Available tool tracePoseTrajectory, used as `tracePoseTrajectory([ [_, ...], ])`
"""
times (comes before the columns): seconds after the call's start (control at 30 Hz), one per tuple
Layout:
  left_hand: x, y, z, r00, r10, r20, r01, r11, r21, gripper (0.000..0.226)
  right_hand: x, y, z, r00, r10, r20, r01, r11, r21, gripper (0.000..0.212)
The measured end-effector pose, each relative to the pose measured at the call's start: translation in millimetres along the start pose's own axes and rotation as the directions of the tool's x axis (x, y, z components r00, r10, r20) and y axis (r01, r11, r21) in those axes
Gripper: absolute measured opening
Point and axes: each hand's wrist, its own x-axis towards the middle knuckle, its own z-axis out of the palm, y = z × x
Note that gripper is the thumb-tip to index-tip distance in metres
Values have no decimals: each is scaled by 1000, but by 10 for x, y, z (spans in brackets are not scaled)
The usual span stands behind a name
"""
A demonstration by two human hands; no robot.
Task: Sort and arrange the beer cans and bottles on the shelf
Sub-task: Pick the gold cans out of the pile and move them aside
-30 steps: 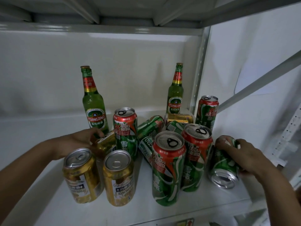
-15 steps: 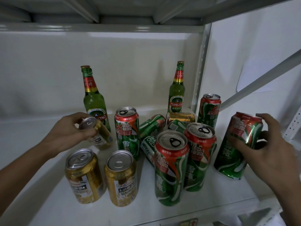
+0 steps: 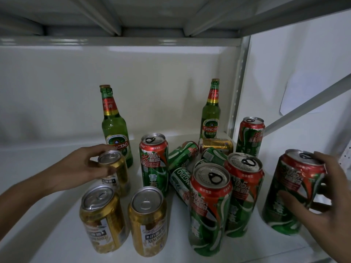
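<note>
Left hand [image 3: 83, 168] grips a short gold aluminium beer can [image 3: 115, 172] near its top rim, fingers and thumb curled round it; the can is upright, just in front of the left green glass Tsingtao bottle [image 3: 115, 128]. Whether its base touches the white metal shelf [image 3: 47, 234] cannot be told, as a nearer can hides it.

Right hand [image 3: 322, 202] holds a tall red-and-green beer can [image 3: 290, 192], fingers wrapped round its side, one fingertip over the top rim. This can is tilted slightly, at the right end of the shelf front.

Standing upright at the front: two gold cans [image 3: 103, 219] side by side, then two tall red-and-green cans [image 3: 209, 207] touching. One more tall can [image 3: 153, 162] stands mid-shelf, another [image 3: 250, 136] by the right upright post [image 3: 238, 86]. Several green cans [image 3: 183, 153] and one gold can [image 3: 216, 146] lie on their sides in the middle. Second green bottle [image 3: 210, 112] stands at the back right.
</note>
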Motion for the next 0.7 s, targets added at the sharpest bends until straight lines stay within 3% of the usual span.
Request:
tracePoseTrajectory([
  [0.13, -11, -61, -5, 999, 19, 51, -15, 997, -81, 64, 31, 40, -63, 999, 52, -2, -52, 999, -15, 107],
  [0.3, 24, -79, -69, 993, 40, 113, -24, 990, -142, 62, 112, 287, -211, 992, 125, -9, -126, 991, -51, 115],
  [0.37, 38, -44, -112, 986, 50, 158, -33, 993, -110, 65, 109, 338, -247, 997, 67, -34, -69, 996, -50, 107],
  [0.47, 57, 35, -187, 982, 53, 180, -50, 998, -24, 71, 165, 241, -281, 994, -39, -105, 31, 997, -77, 79],
  [0.57, 91, 146, -285, 992, 129, 6, -129, 979, 157, 70, 282, 159, -290, 987, -83, -136, 63, 988, -143, 59],
  [0.63, 98, 330, -318, 937, 312, -160, -253, 917, 309, 56, 356, 61, -300, 994, -65, -84, 50, 984, -172, 52],
  [0.7, 74, 610, -305, 855, 468, -226, -385, 862, 329, 37, 428, -72, -308, 992, -83, -98, 60, 976, -211, 55],
])
